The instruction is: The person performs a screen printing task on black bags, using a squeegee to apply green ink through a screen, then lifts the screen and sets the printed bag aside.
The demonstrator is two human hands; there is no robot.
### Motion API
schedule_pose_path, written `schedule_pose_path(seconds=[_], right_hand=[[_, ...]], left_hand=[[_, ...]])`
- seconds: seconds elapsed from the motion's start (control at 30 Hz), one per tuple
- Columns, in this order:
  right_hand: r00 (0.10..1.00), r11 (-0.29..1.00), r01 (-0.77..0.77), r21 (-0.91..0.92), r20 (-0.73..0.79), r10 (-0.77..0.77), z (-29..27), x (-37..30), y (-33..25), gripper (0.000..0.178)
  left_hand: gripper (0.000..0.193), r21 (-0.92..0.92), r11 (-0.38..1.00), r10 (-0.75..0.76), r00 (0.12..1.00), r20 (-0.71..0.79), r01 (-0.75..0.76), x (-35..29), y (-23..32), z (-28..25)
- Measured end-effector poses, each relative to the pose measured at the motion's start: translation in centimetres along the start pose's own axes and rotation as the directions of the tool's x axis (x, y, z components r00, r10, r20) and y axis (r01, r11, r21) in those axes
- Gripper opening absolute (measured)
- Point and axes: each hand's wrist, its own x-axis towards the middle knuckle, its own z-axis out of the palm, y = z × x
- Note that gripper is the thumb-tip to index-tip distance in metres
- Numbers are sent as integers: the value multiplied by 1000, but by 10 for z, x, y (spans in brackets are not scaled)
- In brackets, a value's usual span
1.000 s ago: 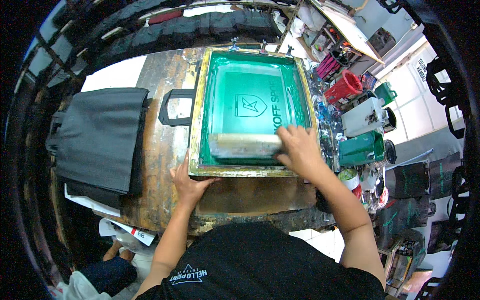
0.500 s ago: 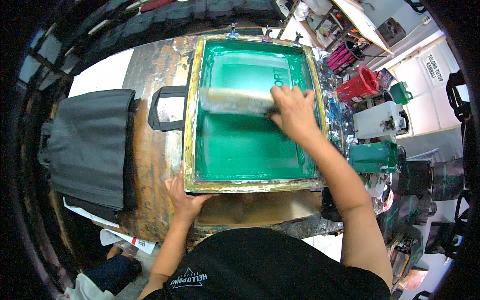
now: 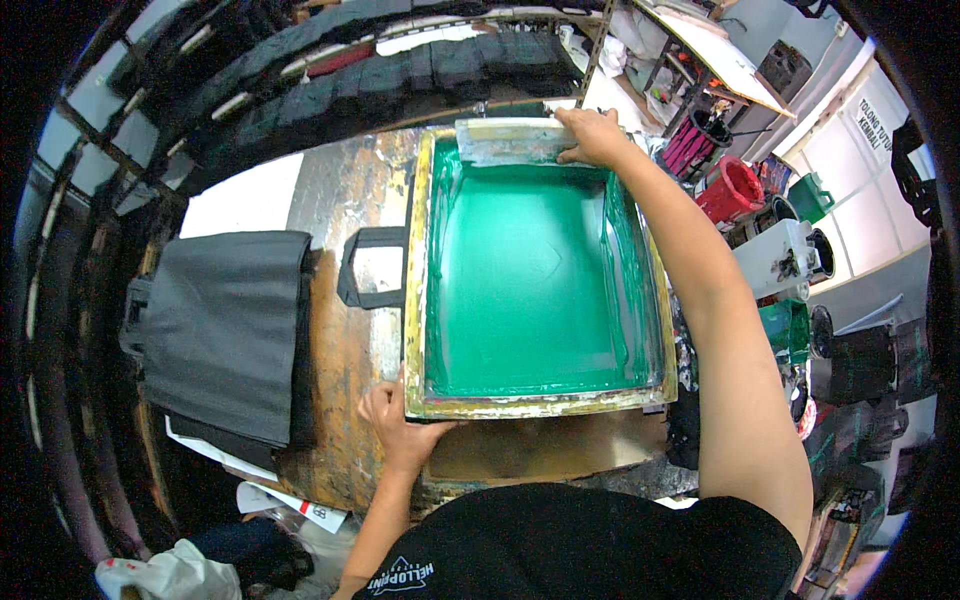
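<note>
While right hand (image 3: pixel 592 137) grips squeegee (image 3: pixel 510 141) at frame's far edge — left hand (image 3: pixel 392 420) clamps screen frame (image 3: pixel 540 405) near corner

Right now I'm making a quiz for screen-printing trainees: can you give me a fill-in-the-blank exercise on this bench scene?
1. The right hand presses the squeegee at the ____ end of the screen frame.
2. The ink coating the mesh is ____.
3. The left hand grips the frame's near-____ corner.
4. The dark bags lie stacked to the ____ of the frame.

Missing words: far; green; left; left
</note>
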Motion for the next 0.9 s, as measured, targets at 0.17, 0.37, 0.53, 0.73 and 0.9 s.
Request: schedule_pose_path(seconds=[0.17, 0.37, 0.53, 0.73, 0.9], right_hand=[[986, 998, -23, -59, -165, 13, 2, -6, -17, 73], [954, 997, -47, -63, -300, 26, 33, -25, -28, 68], [945, 999, -15, -45, -327, -1, 34, -22, -26, 64], [952, 1000, 23, -20, -306, -28, 24, -37, -32, 63], [965, 999, 47, -16, -256, -49, 17, -76, -49, 60]], left_hand=[[117, 71, 997, 10, 999, 53, -14, 12, 7, -13], [107, -134, 936, 331, 943, 13, -327, 162, 38, -8], [84, 118, 802, 596, 770, -230, -585, 337, 84, 85], [73, 346, 847, 438, 899, -26, -403, 373, 91, 144], [67, 388, 817, 496, 863, -93, -427, 331, 85, 135]])
